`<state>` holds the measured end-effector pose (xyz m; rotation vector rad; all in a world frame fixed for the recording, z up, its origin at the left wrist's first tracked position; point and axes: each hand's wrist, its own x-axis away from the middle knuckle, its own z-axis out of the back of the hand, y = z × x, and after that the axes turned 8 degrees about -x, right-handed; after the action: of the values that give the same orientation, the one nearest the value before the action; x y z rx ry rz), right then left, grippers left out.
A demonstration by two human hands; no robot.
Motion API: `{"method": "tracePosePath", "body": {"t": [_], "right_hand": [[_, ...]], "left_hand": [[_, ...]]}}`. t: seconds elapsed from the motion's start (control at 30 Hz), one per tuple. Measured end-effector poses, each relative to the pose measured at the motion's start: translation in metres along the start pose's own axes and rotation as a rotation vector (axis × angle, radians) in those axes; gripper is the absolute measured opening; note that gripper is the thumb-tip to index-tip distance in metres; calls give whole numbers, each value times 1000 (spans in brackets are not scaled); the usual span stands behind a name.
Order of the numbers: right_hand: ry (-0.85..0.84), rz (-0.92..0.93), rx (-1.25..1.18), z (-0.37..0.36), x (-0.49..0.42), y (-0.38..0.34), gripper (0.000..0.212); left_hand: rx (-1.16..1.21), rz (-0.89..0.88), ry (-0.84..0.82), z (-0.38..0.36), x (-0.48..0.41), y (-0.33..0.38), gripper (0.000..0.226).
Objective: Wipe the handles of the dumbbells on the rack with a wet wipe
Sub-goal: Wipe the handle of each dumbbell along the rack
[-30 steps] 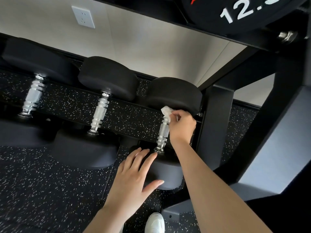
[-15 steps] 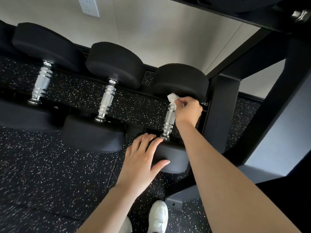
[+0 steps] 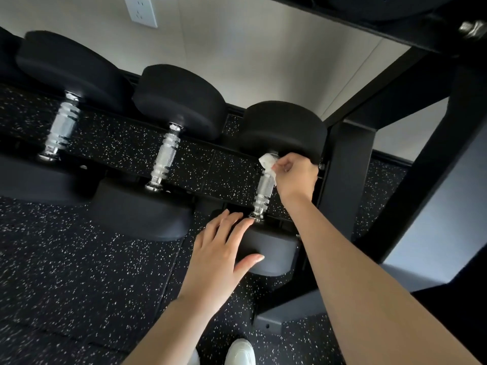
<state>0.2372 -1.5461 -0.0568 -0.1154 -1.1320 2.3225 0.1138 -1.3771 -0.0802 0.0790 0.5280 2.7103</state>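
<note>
Right hand [image 3: 295, 175] is pinching the wet wipe [image 3: 268, 163] against the top end of the handle [image 3: 263, 191] on the rightmost dumbbell [image 3: 284, 127], tucked right under its far end. Left hand [image 3: 218, 256] lies flat with fingers straight on the near weight [image 3: 274, 256], gripping nothing, just steadying it on the rack [image 3: 345, 164]. My take: wrap the wipe fully round the bar instead of dabbing one side, then drag it down to the near collar with a twist, since that grooved metal probably traps grime. Press down with the left so nothing rolls. Can't tell if the middle handle [image 3: 166, 156] or far-left handle [image 3: 62, 130] are done.
</note>
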Motion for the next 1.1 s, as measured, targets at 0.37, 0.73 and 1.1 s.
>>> {"method": "tracePosePath", "body": {"t": [0.37,0.73,1.1], "right_hand": [[-431,-80,10,10,46,29,17],[-406,-212,-158,17,42,49,16],[-140,-294,-394,9,44,46,10]], "left_hand": [[6,-2,6,0,-1,0,57],[-6,-7,-42,0,-1,-1,59],[-13,-16,-21,0,0,0,59]]}}
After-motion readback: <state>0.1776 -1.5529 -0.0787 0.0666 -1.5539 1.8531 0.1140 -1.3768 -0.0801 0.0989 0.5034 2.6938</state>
